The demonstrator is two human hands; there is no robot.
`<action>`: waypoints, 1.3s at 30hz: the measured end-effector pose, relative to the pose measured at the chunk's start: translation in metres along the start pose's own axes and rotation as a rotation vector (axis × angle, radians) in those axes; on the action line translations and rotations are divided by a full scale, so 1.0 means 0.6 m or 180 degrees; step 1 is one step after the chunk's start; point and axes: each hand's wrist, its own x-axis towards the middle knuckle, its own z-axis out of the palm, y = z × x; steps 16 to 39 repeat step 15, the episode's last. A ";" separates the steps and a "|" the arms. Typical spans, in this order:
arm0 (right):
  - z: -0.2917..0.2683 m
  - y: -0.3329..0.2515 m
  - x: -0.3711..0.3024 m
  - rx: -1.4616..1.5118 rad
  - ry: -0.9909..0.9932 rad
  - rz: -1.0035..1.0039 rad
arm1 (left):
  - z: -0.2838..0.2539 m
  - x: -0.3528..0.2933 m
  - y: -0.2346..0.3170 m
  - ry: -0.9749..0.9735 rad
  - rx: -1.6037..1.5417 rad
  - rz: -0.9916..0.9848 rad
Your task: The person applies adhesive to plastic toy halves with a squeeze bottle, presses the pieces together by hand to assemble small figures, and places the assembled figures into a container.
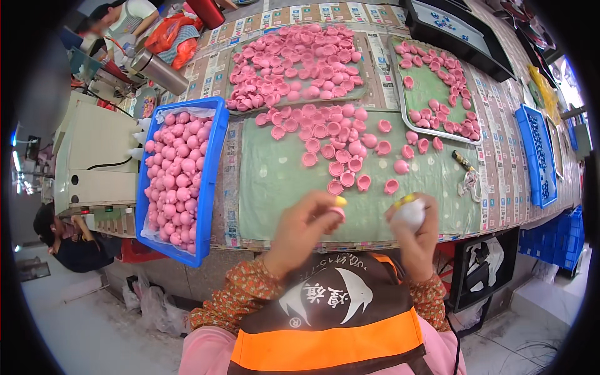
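Observation:
My left hand (306,222) is pinched round a small pink shell piece (338,213), only partly visible between the fingers. A yellow cover sits on one of its fingertips. In my right hand (422,234) is a rounded white squeeze bottle (410,215), gripped in the fingers; yellow shows at the fingertips there too. Both hands are over the near edge of the green mat (281,187), a short way apart. Just beyond them lie loose hollow pink shell pieces (336,169), some cup side up, the closest being a pink cup (391,186).
On the left stands a blue bin (217,144) full of round pink pieces. Pink shells heap on a far tray (362,87); more lie in a metal-rimmed tray (406,119). A dark marker-like tube (462,160) is at right. Another person (125,25) sits at far left.

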 end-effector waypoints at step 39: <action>0.081 -0.002 -0.014 -0.0471 -0.0595 0.0413 | -0.004 -0.053 -0.019 -0.0931 -0.1434 -0.0881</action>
